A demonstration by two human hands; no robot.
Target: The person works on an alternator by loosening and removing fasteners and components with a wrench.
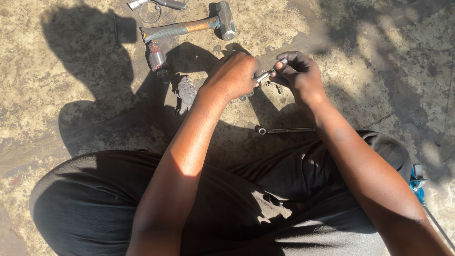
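I sit on a concrete floor with my knees spread, in dark trousers. My left hand (235,75) is closed around a small metal tool whose shiny tip (263,75) pokes out toward the right. My right hand (297,72) pinches the other end of that small metal piece between fingertips, just touching the left hand's tool. Both hands hover above the floor in front of my legs. What the left palm hides I cannot make out.
A hammer (189,26) with a green and orange handle lies at the top. Near it are a small reddish cylindrical part (157,59), a crumpled rag (186,93) and metal pieces (156,4). A socket wrench (283,129) lies by my right forearm. A blue object (417,182) sits at right.
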